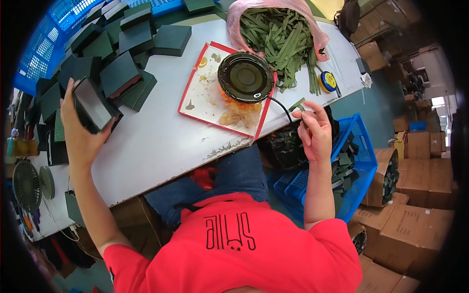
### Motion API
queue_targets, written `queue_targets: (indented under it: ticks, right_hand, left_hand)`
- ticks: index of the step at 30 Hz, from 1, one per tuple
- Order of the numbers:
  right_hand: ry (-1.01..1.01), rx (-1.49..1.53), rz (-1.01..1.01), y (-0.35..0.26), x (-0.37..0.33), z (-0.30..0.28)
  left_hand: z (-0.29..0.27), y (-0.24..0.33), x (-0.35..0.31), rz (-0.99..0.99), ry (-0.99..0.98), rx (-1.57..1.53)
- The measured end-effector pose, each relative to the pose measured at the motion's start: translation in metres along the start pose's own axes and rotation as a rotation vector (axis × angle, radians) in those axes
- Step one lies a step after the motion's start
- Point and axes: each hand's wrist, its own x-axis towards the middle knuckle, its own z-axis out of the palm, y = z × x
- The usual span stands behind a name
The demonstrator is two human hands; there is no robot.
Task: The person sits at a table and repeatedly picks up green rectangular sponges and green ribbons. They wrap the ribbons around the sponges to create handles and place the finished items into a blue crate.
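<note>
My left hand [84, 134] is closed around a dark green box [92, 104] at the left of the table; its pale inside faces up toward me. Behind it lies a heap of similar dark green boxes [128, 78]. My right hand [315, 129] is raised off the table's right edge, pinching a short green ribbon strip [297, 105] between thumb and fingers. Between my hands stands a round black pot [245, 77] with dark, shiny liquid in it. Crusted amber drips cover its side. A pink plastic bag [318, 36] spills many green ribbon strips [278, 41] behind the pot.
The pot stands on a stained white board with red edging [195, 93]; its black cable [281, 105] runs off the table's near edge. A blue and yellow round tin [328, 81] sits at right. Blue crates [364, 146] hold green pieces beside me. Cardboard cartons [415, 229] stack at right.
</note>
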Motion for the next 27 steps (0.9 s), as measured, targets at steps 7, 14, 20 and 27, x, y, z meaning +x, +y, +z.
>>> queue_targets:
  ticks: [7, 14, 20, 27]
  right_hand:
    - [-0.237, 0.123, 0.158, -0.01, -0.028, 0.019]
    - [-0.473, 0.142, 0.354, -0.014, -0.057, 0.062]
    - [-0.264, -0.256, 0.181, -0.003, -0.053, 0.067]
    - [-0.089, -0.519, -0.122, 0.024, -0.031, 0.072]
  left_hand:
    - [0.013, 0.074, -0.053, -0.134, -0.245, -0.534]
    - [0.04, 0.136, -0.057, 0.085, -0.844, -1.053]
    - [0.037, 0.133, -0.065, 0.058, -0.644, -0.689]
    - [0.027, 0.103, -0.07, -0.091, -0.562, -0.062]
